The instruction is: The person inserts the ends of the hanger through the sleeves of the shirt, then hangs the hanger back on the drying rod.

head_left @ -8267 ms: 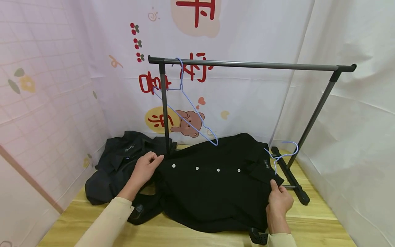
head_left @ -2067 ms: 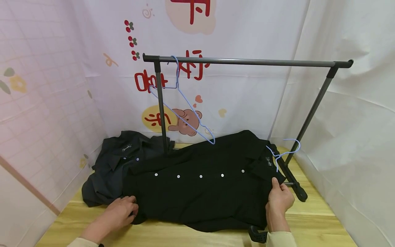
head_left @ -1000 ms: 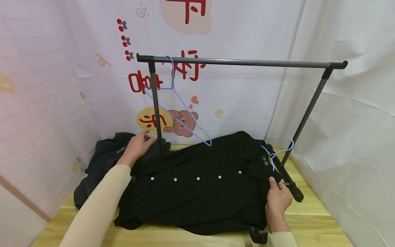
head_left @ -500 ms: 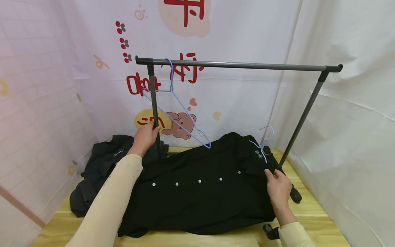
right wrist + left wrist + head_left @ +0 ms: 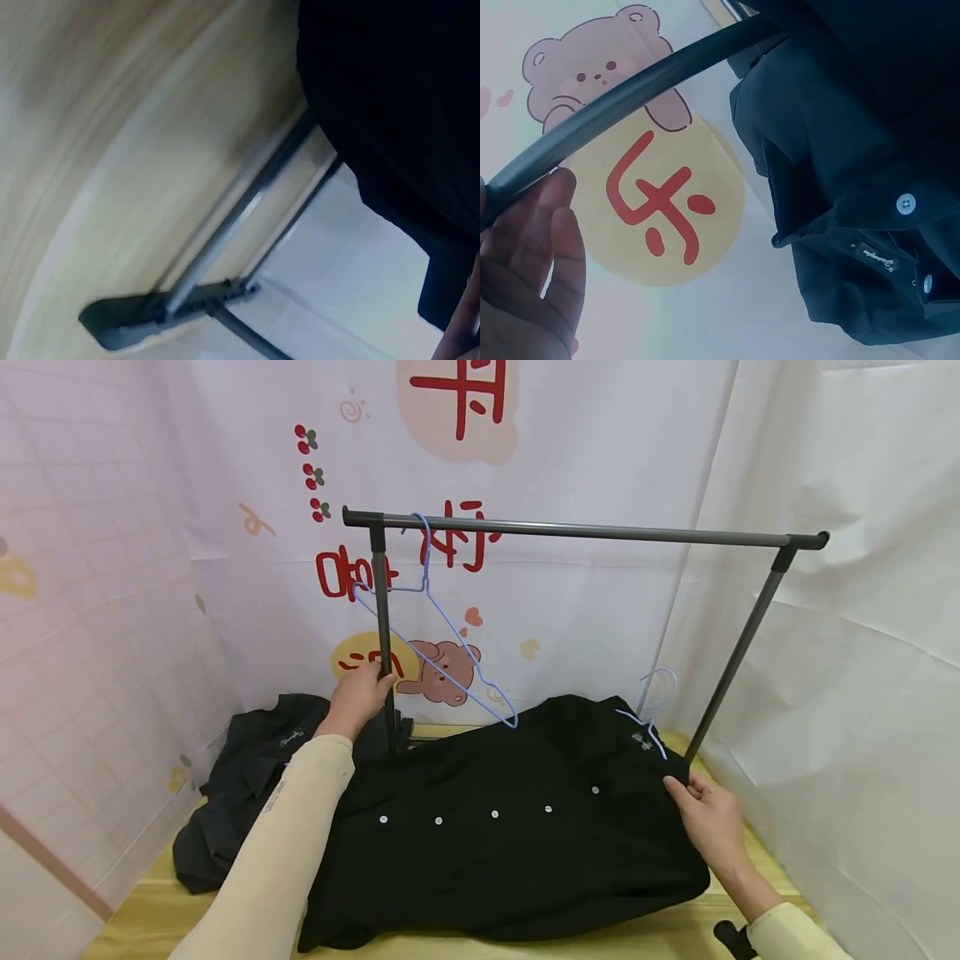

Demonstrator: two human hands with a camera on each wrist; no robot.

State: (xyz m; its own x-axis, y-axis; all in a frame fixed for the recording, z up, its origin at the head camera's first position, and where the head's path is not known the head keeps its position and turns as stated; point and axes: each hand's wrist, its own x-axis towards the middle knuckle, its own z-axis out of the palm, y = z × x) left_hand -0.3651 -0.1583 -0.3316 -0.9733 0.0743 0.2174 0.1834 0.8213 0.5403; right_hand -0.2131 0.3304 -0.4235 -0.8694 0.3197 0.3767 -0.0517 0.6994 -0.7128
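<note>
My left hand [image 5: 358,697] holds the left post [image 5: 384,635] of a dark metal clothes rack; the left wrist view shows its fingers [image 5: 566,247] curled at the pole. At the right, my right hand [image 5: 714,818] pinches a black shirt [image 5: 480,868] by its collar end. White buttons run across the shirt front, which spreads sideways over the table. A blue hanger's hook [image 5: 663,681] sticks up out of the collar; the rest of that hanger is hidden inside the shirt. In the right wrist view, only a finger [image 5: 461,319] shows beside the dark cloth.
A second blue hanger [image 5: 450,622] hangs bare near the left end of the rack's top bar [image 5: 592,531]. A dark grey shirt [image 5: 225,818] lies crumpled at the left. Behind stands a printed white backdrop [image 5: 592,443]. The table [image 5: 150,910] is wooden.
My left hand has left the shirt's hem and moved up to the rack post. My right hand has lifted the collar end and shifted right; the shirt's right end is raised with the hanger.
</note>
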